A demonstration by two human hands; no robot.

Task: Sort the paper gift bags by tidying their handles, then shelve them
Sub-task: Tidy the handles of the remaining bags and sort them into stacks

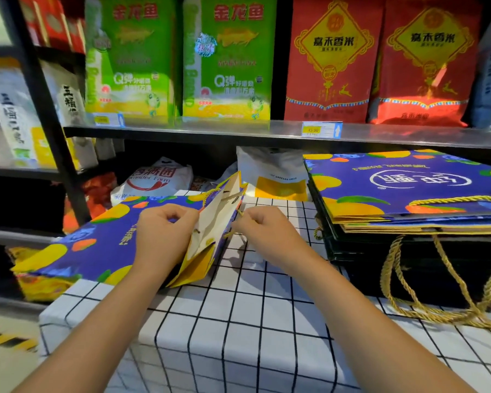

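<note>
A blue paper gift bag (102, 245) printed with yellow fruit lies flat on the checked cloth, its open mouth turned right and showing the pale inside. My left hand (165, 236) grips the near rim of that mouth. My right hand (264, 234) pinches the bag's gold cord handle (240, 212) just right of the mouth. A stack of the same blue bags (403, 191) lies flat at the right on dark bags (408, 265), whose gold cord handles (425, 290) trail loose over the cloth.
The table (238, 321) carries a white cloth with a black grid. Behind it a black metal shelf (210, 131) holds green and red rice bags (227, 61). White sacks (153, 180) sit on the lower shelf. Floor with hazard tape (9, 338) lies at the lower left.
</note>
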